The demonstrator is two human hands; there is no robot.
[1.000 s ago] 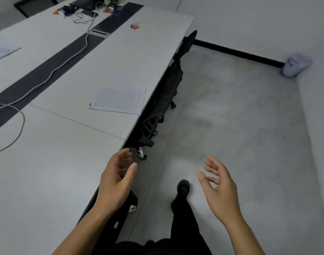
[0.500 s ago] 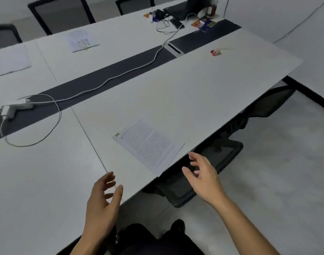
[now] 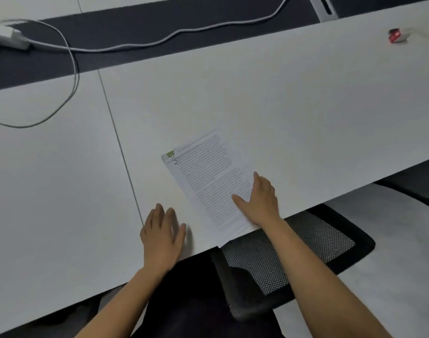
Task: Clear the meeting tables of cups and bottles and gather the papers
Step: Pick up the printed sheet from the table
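White cable (image 3: 72, 57) loops across the far left of the counter (image 3: 306, 106), no part of this job. Next along is the left hand (image 3: 163, 235). Half a second ago it hung in the air short of the edge; now it is low over the bare counter just beside the papers, fingers straight, holding nothing.

The papers (image 3: 208, 181), a printed stack pinned by a green binder clip (image 3: 170, 154) at its far-left corner, lie askew by the front edge, with the near corner jutting past it. The right hand (image 3: 262, 201) has come down on their right side, palm flat and thumb across the text; it presses rather than grips.

So the reach is over and the gathering begins — probably a slide off the edge, then a pinch. Below stands a mesh chair (image 3: 293, 259); far right lies a small red item (image 3: 396, 36).
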